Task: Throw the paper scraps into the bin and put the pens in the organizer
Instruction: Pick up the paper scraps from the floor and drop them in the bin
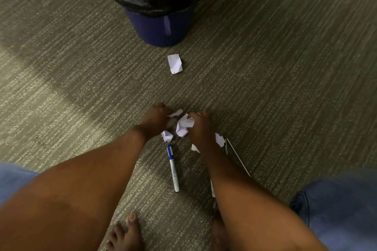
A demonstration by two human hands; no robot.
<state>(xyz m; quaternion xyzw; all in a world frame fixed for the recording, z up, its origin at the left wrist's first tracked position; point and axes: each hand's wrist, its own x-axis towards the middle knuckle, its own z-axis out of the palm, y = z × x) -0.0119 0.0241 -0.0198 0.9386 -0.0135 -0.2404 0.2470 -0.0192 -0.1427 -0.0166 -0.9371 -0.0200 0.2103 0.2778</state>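
Head view: two bare hands gather paper scraps (pixel 184 126) from the carpet (pixel 285 87) in front of the bin (pixel 161 28).

The step is done well by sweeping the loose pieces together into one bundle between both palms before lifting, so nothing drops on the way to the bin, and by keeping the marker pen (pixel 173 167) and the thin pen (pixel 237 157) out of the handful. The left hand (pixel 154 121) is curled, fingertips touching a scrap at the heap's far edge; the right hand (pixel 201 130) appears to pinch the crumpled middle piece, though its fingers are partly hidden. One single scrap (pixel 174 63) lies apart, nearer the bin. No organizer is visible; both pens rest on the carpet beside the wrists.
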